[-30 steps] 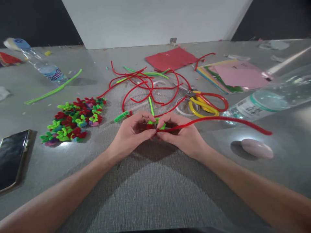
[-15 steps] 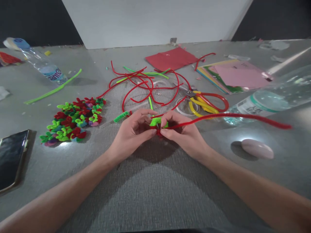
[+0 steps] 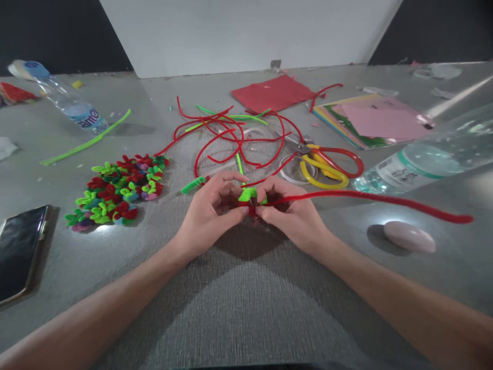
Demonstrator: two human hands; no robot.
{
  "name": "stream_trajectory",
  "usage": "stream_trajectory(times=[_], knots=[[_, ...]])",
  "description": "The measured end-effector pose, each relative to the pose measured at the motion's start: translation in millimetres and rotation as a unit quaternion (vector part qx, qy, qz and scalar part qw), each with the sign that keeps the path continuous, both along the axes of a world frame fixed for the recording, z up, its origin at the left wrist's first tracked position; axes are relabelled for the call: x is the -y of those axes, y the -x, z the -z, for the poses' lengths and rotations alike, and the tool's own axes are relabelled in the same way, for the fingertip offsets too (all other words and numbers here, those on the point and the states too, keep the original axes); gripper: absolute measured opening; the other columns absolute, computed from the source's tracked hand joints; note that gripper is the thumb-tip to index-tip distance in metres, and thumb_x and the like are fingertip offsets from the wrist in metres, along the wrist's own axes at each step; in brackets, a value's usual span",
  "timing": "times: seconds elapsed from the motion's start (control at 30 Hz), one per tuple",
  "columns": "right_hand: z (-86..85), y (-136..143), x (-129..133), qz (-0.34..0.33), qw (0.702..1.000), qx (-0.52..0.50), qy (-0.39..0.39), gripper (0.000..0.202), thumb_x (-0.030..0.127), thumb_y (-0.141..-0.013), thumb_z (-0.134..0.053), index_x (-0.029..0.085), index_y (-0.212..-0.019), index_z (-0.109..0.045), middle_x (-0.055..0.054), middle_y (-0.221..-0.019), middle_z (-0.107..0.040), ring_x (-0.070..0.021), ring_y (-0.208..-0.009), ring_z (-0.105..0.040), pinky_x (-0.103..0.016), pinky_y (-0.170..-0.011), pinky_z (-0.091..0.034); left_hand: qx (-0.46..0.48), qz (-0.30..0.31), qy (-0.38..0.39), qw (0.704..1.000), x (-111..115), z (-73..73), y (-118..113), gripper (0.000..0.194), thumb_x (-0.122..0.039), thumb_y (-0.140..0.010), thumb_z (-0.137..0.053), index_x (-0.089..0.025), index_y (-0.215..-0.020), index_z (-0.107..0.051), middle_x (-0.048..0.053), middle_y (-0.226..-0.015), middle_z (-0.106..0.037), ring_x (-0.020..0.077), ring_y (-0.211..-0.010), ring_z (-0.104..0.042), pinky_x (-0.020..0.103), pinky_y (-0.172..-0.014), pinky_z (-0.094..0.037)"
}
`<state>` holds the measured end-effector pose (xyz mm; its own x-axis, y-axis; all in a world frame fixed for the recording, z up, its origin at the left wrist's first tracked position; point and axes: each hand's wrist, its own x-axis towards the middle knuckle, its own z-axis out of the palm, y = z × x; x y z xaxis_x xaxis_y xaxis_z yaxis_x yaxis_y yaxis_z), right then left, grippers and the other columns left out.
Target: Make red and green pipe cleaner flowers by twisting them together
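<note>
Near the centre of the head view, my left hand (image 3: 213, 208) pinches the left side of a small green and red pipe-cleaner piece (image 3: 247, 195). My right hand (image 3: 295, 216) pinches its right side, thumb and fingers closed. A long red pipe cleaner (image 3: 385, 197) runs from my right fingers out to the right, its end free above a pale oval object (image 3: 410, 236). Part of the piece is hidden by my fingertips. A coiled green pipe cleaner (image 3: 192, 185) lies just beyond my left hand.
Loose red pipe cleaners (image 3: 241, 139) lie beyond my hands, with scissors (image 3: 327, 162) to their right. Finished pipe-cleaner pieces (image 3: 115, 190) cluster at left, near a phone (image 3: 21, 252). Bottles (image 3: 77, 108) stand at left and lean at right (image 3: 419, 159); papers (image 3: 385, 121) lie behind.
The free end of the long red pipe cleaner has swung slightly down and to the right. Both hands keep their pinch in nearly the same place.
</note>
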<state>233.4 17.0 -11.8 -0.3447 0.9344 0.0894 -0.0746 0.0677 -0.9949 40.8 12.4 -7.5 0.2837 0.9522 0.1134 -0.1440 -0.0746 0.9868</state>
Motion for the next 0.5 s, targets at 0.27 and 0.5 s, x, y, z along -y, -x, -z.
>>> stream_trajectory(times=[0.27, 0.5], knots=[[3.0, -2.0, -0.2, 0.030, 0.995, 0.077, -0.058, 0.015, 0.008, -0.080, -0.064, 0.022, -0.080, -0.060, 0.004, -0.077, -0.063, -0.0119, -0.068, -0.056, -0.026, -0.061, -0.044, -0.069, 0.008, -0.061, 0.996, 2.5, 5.5, 2.5, 0.037, -0.007, -0.081, -0.076, -0.021, -0.114, -0.067, 0.002, -0.099, -0.073, 0.0170, -0.091, -0.069, 0.030, -0.086, -0.058], [1.5, -2.9, -1.9, 0.005, 1.000, 0.011, -0.014, 0.008, 0.018, -0.089, -0.071, 0.022, -0.086, -0.064, 0.002, -0.081, -0.068, -0.0135, -0.071, -0.066, -0.028, -0.067, -0.055, -0.015, -0.001, -0.029, 0.999, 0.8, 8.4, 4.2, 0.030, -0.010, -0.085, -0.078, -0.021, -0.110, -0.068, 0.001, -0.097, -0.071, 0.0145, -0.090, -0.068, 0.026, -0.082, -0.056]])
